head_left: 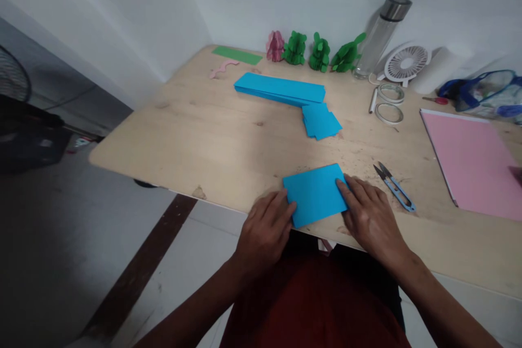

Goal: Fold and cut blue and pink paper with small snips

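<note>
A blue sheet of paper (pixel 316 196) lies slightly turned at the table's front edge, between my two hands. My left hand (pixel 267 223) holds its left edge, with the thumb on the lower left corner and the other fingers curled along the side. On the opposite side, my right hand (pixel 369 215) grips the right edge, its fingers bent close together. What lies under the fingers is hidden. Beyond the sheet is a small fanned pile of blue paper squares (pixel 320 120), touching a stack of long blue paper strips (pixel 279 88).
Thread snips (pixel 394 186) lie right of my right hand, near a pink sheet (pixel 475 163). Along the wall stand green paper figures (pixel 320 53), a pink one (pixel 275 46), a glass bottle (pixel 377 43) and a small fan (pixel 406 63). Tape rolls (pixel 389 113) lie before the fan.
</note>
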Demonstrator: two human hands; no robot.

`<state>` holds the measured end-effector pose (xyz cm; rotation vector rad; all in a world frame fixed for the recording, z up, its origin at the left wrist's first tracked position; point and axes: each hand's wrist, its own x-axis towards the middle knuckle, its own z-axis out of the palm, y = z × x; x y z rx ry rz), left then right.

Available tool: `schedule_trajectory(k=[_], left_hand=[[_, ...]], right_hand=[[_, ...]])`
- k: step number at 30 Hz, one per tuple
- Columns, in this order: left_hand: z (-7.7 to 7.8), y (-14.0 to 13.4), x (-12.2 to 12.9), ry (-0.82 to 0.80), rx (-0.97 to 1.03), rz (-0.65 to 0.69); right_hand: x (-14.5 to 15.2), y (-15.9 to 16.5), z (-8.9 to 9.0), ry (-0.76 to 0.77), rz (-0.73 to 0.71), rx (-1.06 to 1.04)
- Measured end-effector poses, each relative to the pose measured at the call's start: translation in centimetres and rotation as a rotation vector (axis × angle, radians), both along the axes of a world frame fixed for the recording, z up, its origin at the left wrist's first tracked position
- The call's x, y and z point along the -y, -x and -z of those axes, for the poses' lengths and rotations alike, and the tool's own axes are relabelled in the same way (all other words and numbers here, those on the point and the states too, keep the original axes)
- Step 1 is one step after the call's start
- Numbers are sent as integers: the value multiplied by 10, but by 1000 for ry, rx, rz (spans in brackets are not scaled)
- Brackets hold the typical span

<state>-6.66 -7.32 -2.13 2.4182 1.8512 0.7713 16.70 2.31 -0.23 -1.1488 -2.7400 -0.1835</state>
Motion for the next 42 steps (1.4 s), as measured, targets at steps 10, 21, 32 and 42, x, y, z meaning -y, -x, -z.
schedule_trajectory(k=[10,21,32,42], left_hand=[[-4,2,-10,78,-71,-25],[-9,3,-19,191,-75,-44],[-3,5,-20,179,-167,-41],[3,5,-21,144,-196,-35]], right_hand=[[-4,-9,-2,40,-56,-12],[-5,-14,-1,79,-61,-5],[3,1,-26,192,-142,-51],[4,65,2,226,-230,-65]])
